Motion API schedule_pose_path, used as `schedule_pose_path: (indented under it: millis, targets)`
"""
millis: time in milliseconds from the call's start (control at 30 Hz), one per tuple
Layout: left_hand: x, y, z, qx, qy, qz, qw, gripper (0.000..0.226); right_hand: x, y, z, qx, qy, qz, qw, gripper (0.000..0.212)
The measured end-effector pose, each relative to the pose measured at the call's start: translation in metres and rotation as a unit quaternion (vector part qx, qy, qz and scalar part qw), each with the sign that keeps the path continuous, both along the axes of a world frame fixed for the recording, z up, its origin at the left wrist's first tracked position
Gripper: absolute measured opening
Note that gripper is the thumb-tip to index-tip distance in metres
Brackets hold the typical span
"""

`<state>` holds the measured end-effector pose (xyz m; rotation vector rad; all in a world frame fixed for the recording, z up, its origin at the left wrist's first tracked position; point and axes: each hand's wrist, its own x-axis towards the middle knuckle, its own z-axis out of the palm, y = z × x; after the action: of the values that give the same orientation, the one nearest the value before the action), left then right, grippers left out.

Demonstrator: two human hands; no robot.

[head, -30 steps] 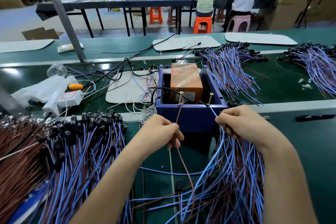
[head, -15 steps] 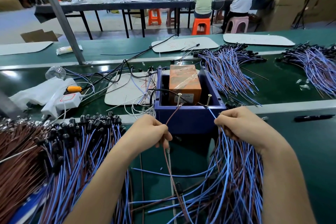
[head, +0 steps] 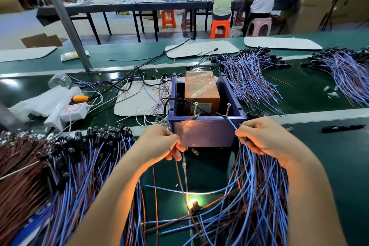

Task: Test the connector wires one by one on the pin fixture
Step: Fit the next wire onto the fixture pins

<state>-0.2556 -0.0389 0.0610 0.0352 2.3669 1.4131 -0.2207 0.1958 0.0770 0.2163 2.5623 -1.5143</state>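
A blue box fixture [head: 207, 132] holds an orange block and two upright screw pins, the left pin [head: 195, 109] and the right pin [head: 227, 109]. My left hand [head: 161, 142] pinches a brown wire [head: 179, 177] whose end touches the left pin. With my right hand [head: 261, 136] I pinch a blue wire [head: 232, 125] against the right pin. Lower down, a small lamp [head: 194, 204] on this wire pair glows yellow-white. Under my right wrist hangs a bundle of blue and brown wires [head: 257, 195].
A big pile of wires with black connectors [head: 65, 158] lies at the left. More wire bundles [head: 249, 78] lie behind the box and at far right [head: 347, 68]. A white power strip [head: 73, 111], a white board [head: 137, 98] and a black pen [head: 342, 128] sit on the green belt.
My left hand has brought the brown wire's end onto the left pin, and the lamp below has lit up. The right hand has stayed at the right pin.
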Motion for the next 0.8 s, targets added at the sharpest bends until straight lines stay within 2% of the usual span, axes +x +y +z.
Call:
schedule_pose_path:
  millis: [433, 600, 700, 800]
  targets:
    - [0.002, 0.000, 0.002, -0.004, 0.007, 0.003, 1.000, 0.022, 0.000, 0.000, 0.001, -0.010, -0.003, -0.006, 1.000, 0.036]
    - [0.004, -0.005, 0.006, -0.006, 0.001, -0.057, 0.998, 0.026, 0.002, 0.004, 0.003, -0.033, 0.003, -0.013, 0.999, 0.037]
    - [0.007, -0.012, 0.014, 0.036, 0.000, -0.113, 0.993, 0.025, 0.007, 0.012, 0.007, -0.101, 0.034, -0.082, 0.991, 0.034]
    - [0.012, -0.018, 0.022, 0.149, 0.002, -0.156, 0.976, 0.024, 0.012, 0.022, 0.013, -0.234, 0.113, -0.172, 0.950, 0.027]
